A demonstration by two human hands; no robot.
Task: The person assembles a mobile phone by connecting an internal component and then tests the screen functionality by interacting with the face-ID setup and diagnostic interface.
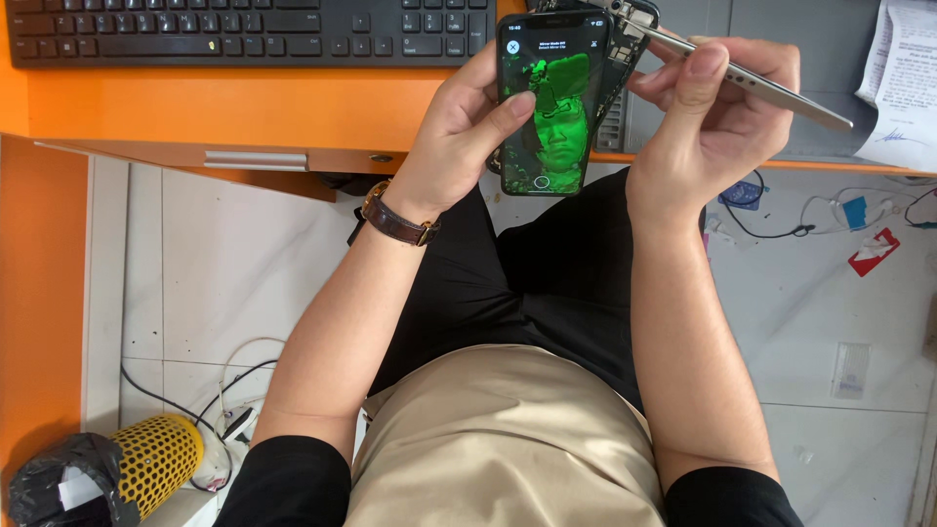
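Our left hand (pixel 459 127) grips the upright phone (pixel 551 102), thumb on its screen, while our right hand (pixel 708 112) pinches tweezers (pixel 752 83) just beside its top-right corner.

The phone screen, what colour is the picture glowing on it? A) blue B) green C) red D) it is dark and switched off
B: the lit phone screen, held up by the left hand with its thumb resting on the glass, shows a green-tinted picture, while the right hand holds slim metal tweezers beside it.
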